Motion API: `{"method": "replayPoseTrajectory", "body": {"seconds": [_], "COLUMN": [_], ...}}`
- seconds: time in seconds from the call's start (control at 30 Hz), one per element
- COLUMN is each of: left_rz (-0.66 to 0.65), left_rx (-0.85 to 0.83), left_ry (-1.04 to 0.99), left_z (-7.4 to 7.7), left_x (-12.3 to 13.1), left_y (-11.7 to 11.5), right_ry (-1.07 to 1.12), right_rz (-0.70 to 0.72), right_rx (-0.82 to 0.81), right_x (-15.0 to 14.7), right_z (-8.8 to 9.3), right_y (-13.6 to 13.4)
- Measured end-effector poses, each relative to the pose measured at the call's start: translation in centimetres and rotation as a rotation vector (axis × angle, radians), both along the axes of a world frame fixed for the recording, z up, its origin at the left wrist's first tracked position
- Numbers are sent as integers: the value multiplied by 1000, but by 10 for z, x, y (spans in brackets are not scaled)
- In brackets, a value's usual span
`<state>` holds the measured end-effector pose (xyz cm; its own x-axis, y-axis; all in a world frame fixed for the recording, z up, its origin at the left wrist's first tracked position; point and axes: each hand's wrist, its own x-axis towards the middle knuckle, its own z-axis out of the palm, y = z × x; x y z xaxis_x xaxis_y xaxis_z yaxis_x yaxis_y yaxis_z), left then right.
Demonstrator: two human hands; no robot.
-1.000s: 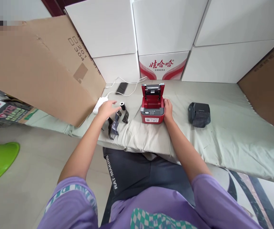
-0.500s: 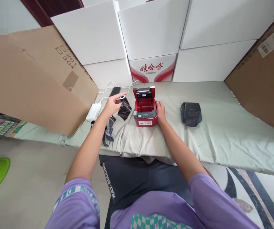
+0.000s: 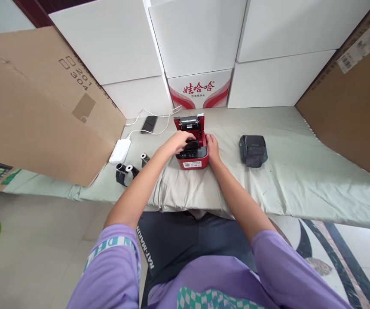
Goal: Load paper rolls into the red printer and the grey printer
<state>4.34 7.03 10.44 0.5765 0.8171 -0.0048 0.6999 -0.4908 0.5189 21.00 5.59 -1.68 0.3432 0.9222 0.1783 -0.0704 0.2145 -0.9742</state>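
A red printer (image 3: 205, 162) with a dark front panel stands on the cloth, its lid (image 3: 189, 123) raised. My left hand (image 3: 182, 140) reaches into its open bay with fingers closed on a black-wrapped paper roll (image 3: 191, 145), partly hidden by the fingers. Against the printer's right side lies my right hand (image 3: 213, 148), its fingers curled along the casing and steadying it. Left of the printer, near my left forearm, stand more rolls: a black roll (image 3: 120, 174), another with a white core (image 3: 132, 170), and a third (image 3: 145, 159) partly behind the arm.
A dark device (image 3: 253, 151) sits to the right. At the left lie a white power bank (image 3: 120, 151) with a cable and a black phone (image 3: 149, 124). White boxes (image 3: 200, 34) wall off the back; cardboard panels (image 3: 43, 98) flank both sides.
My left hand has carried the black roll rightward from beside the printer into its open bay. My right hand stays at the printer's side. The view has shifted slightly.
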Motion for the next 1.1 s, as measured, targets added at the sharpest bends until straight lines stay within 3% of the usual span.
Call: {"method": "replayPoseTrajectory", "body": {"seconds": [0.13,0.2,0.4,0.57,0.77,0.87,0.97,1.1], "left_rz": [-34,-38,15,144,159,238,286,182], "left_rx": [48,50,160,473,594,661,632,474], "left_ry": [236,255,-125,-388,-446,-445,-420,-506], "left_z": [1,3,-1,-9,-16,-16,-14,-18], "left_x": [10,12,-8,-29,-32,-28,-25,-29], "left_y": [7,5,-18,-23,-10,-4,1,-4], "right_ry": [15,50,86,11,32,54,49,11], "right_rz": [19,52,121,161,174,192,214,183], "right_rx": [-23,-7,28,87,116,118,147,176], "right_x": [0,1,7,11,12,12,14,17], "right_z": [2,5,16,25,31,32,34,41], "right_y": [0,1,3,1,0,2,2,-5]}}
